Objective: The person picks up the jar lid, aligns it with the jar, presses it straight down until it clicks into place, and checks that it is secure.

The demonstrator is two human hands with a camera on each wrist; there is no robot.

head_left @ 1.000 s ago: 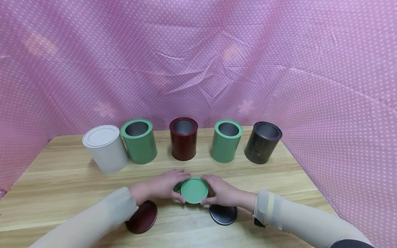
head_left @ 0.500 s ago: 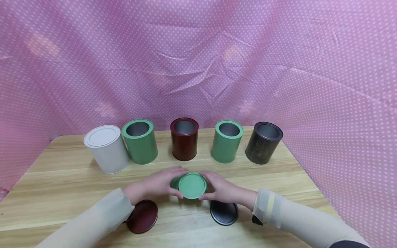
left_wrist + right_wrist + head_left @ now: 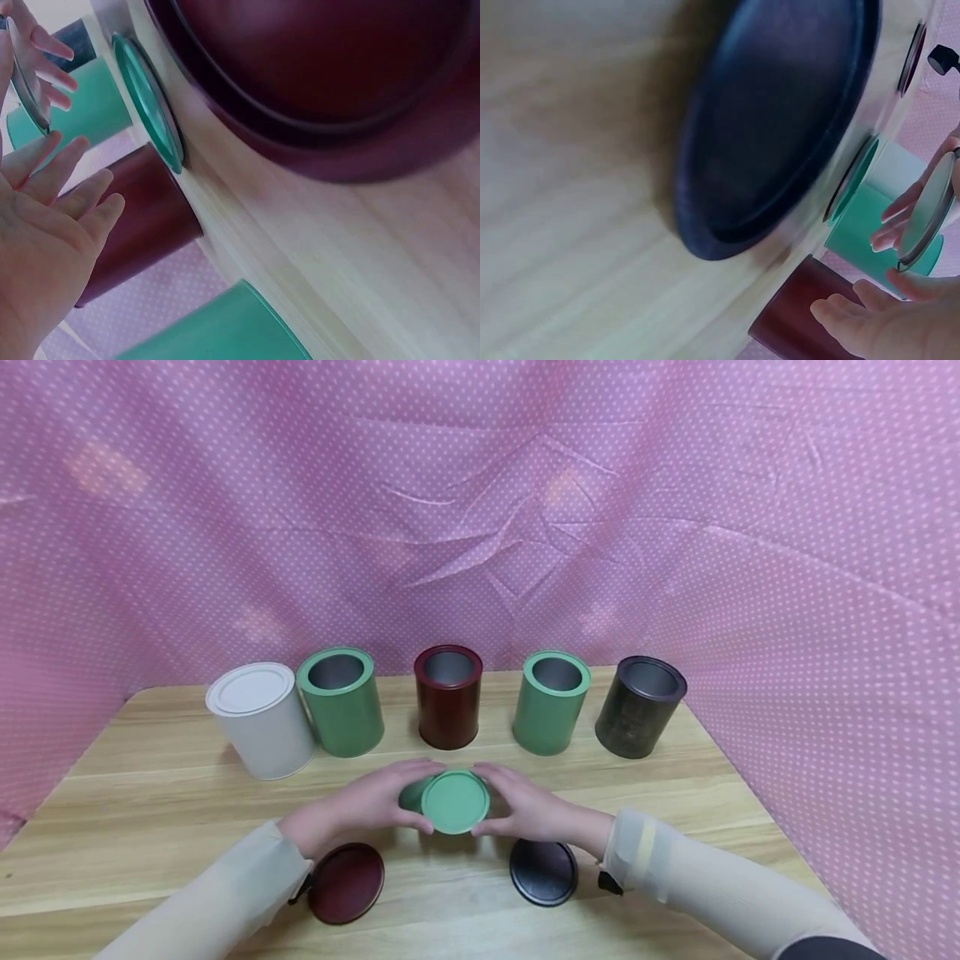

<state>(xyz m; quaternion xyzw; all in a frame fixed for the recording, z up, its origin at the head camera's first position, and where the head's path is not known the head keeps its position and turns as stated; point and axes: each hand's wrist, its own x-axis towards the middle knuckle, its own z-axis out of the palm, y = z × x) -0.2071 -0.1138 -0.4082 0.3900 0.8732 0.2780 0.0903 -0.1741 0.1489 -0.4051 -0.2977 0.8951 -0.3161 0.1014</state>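
Observation:
Between my two hands a round green lid (image 3: 455, 802) is held level above the table. My left hand (image 3: 371, 802) pinches its left edge with thumb and fingers. My right hand (image 3: 536, 810) grips the right edge the same way. In the wrist views the held lid (image 3: 928, 210) shows its pale metal underside, raised off the wood. Beneath it a second green lid (image 3: 146, 101) lies on the table, mostly hidden in the head view. A dark red lid (image 3: 347, 883) lies by my left wrist, and a black lid (image 3: 543, 872) lies below my right hand.
Along the back stand a white can (image 3: 262, 727) with its lid on, a green can (image 3: 345, 718), a red can (image 3: 448, 714), another green can (image 3: 550, 718) and a black can (image 3: 637, 722), the last four open-topped. A pink dotted cloth (image 3: 480, 527) surrounds the table (image 3: 442, 910).
Both hands have raised the green lid and carried it slightly left and away from me. The cans and the other lids have stayed in place.

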